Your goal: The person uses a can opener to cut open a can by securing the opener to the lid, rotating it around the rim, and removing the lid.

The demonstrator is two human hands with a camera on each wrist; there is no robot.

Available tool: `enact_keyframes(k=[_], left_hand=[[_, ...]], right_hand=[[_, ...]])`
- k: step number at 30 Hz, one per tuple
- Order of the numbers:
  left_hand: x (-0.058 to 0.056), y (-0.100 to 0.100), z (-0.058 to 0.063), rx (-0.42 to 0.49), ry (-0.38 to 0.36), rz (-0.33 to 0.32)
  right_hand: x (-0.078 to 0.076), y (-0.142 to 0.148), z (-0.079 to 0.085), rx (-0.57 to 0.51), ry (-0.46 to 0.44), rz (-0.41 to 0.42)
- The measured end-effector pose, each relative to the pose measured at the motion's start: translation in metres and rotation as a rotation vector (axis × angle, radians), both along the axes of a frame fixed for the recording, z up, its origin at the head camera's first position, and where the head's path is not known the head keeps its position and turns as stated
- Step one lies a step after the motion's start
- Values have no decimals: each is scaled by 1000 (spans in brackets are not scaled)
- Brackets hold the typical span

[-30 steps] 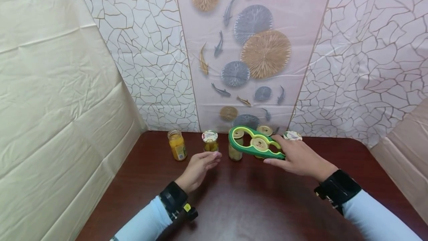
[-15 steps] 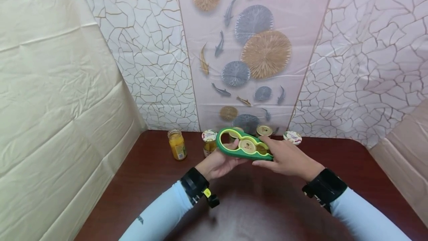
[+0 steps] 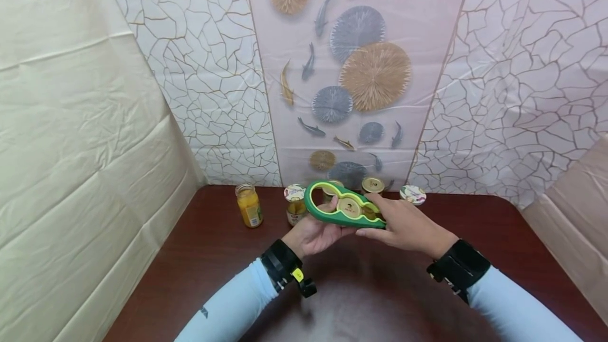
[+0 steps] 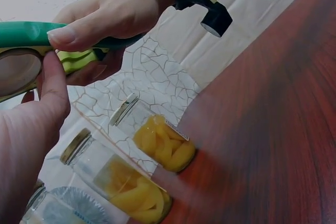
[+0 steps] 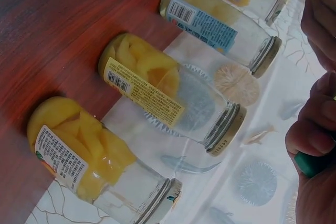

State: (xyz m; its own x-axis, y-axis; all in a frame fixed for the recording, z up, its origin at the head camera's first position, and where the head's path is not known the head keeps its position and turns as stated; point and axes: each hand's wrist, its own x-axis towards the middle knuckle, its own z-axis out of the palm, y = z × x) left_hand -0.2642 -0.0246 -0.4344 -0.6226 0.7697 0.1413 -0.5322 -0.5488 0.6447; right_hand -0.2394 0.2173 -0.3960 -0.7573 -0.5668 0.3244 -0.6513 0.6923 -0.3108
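Note:
My right hand (image 3: 408, 226) grips one end of a green jar opener (image 3: 328, 217) with a lime inner edge, held above the table. A gold jar lid (image 3: 349, 207) sits in its middle ring. From underneath, my left hand (image 3: 313, 235) reaches up with the thumb in the large ring, beside the lid. In the left wrist view, a left finger (image 4: 55, 80) meets the opener's underside, close to the lid. The fingers' full hold on the lid is partly hidden. At the back left stands an uncapped jar of orange fruit (image 3: 249, 206).
Several more jars stand in a row along the table's back edge, including one with a white patterned lid (image 3: 295, 194), one gold-lidded (image 3: 372, 184), and another white-lidded (image 3: 412, 194). A patterned cloth (image 3: 228, 94) hangs behind the dark red table (image 3: 380, 289).
The left hand has moved right from beside the jars to under the opener. The right hand has brought the opener and lid left to it. Little has moved in the last half second.

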Motion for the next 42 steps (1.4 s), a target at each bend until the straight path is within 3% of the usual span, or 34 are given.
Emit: enact_keyframes(k=[8,10,17,24,31,33,42], left_hand=[[1,1,-1,-7,26,22],[1,0,-3,-42,46,51],[-3,-6,-13,-177,219,203],[0,-26,-15,-567,341,400],[18,-62,-11,-951,665,620],[23,-74,-13,-1026,715,647],[42,-132,-36,-1260,775,658]], right_hand=[[0,1,2,21,32,7],[-1,1,3,34,47,11],[-3,6,0,44,34,7],[-8,20,-4,56,44,-47],[-17,39,-1,42,102,-226],[-20,46,-1,37,100,-288],[-30,84,12,-37,112,-463]])
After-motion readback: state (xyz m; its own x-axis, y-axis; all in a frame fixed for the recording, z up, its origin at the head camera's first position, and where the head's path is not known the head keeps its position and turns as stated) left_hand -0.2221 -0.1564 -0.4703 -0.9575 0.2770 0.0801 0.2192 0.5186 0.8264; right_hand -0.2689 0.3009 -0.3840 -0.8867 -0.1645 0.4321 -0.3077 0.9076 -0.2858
